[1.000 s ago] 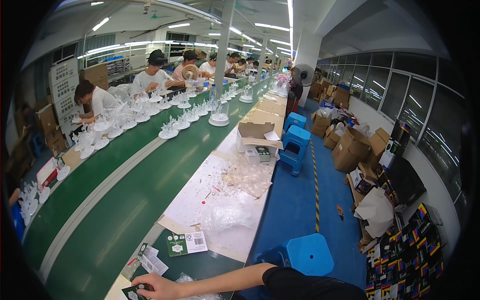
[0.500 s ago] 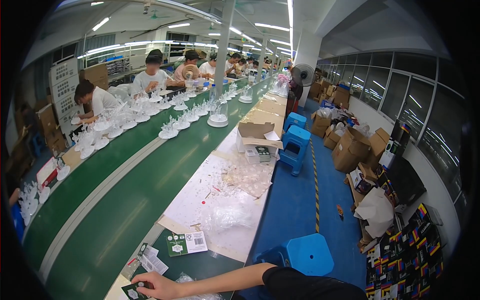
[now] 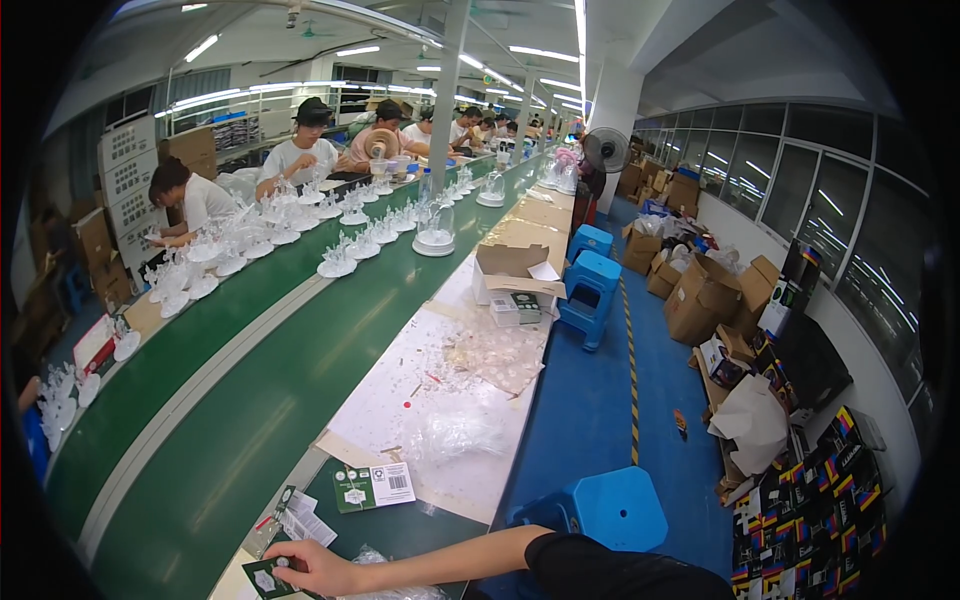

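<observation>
At the lower left, the green card (image 3: 264,577) lies at the table (image 3: 343,541) edge (perhaps a flattened carton; its thickness is unclear). It should be light, fairly stiff yet creasable, a little slick; its edges look the best place to hold. Next, the right hand (image 3: 312,570) appears to pinch its right side between thumb and fingers; the left is out of sight, its state unknowable. Rightward, crumpled clear plastic (image 3: 412,592) lies under the forearm, likely soft and slippery.
</observation>
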`<action>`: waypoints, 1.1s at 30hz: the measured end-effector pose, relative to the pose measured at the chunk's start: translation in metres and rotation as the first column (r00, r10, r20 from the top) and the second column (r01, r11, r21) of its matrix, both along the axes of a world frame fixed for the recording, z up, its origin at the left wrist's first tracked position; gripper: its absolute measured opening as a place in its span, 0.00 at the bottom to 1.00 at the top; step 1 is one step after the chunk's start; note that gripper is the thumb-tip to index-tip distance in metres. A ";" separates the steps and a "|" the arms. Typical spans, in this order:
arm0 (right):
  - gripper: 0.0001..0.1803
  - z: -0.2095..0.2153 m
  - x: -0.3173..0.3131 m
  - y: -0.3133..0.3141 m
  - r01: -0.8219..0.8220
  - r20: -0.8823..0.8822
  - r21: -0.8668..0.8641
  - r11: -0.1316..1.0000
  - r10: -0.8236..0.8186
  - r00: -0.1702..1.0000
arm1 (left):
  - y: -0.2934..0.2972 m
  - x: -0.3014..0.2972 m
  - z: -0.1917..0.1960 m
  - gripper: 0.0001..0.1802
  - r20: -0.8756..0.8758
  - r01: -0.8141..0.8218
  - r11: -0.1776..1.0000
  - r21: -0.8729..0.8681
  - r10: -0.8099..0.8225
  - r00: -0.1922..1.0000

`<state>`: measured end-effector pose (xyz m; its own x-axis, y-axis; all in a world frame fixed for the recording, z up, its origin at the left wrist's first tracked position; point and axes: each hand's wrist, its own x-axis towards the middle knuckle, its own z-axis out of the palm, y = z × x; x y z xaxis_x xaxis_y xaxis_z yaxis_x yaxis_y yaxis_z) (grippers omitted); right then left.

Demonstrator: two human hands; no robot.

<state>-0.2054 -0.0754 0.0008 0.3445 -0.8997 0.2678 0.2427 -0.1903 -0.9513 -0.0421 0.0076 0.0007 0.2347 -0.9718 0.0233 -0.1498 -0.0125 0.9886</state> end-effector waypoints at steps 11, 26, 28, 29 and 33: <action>0.12 -0.001 0.003 0.000 -0.011 0.041 0.022 1.000 0.011 0.999 | 0.001 0.004 -0.004 0.14 -0.016 0.021 1.000 -0.014 -0.021 1.000; 0.11 0.003 0.002 0.001 -0.013 0.016 -0.038 0.999 0.014 1.000 | 0.004 0.004 0.004 0.09 -0.013 0.070 0.998 0.010 -0.069 0.997; 0.11 0.003 -0.005 0.002 -0.012 -0.016 -0.041 0.999 0.012 1.000 | 0.002 0.000 0.002 0.08 -0.057 0.069 0.998 0.010 -0.068 0.996; 0.11 0.004 -0.006 0.002 -0.024 -0.043 -0.043 0.999 0.022 0.999 | 0.001 0.000 -0.001 0.08 -0.059 0.071 0.997 0.011 -0.070 0.996; 0.09 0.009 -0.004 0.003 -0.067 0.010 -0.059 0.996 0.068 0.998 | 0.001 -0.004 0.010 0.09 -0.075 0.043 0.999 0.002 -0.042 0.996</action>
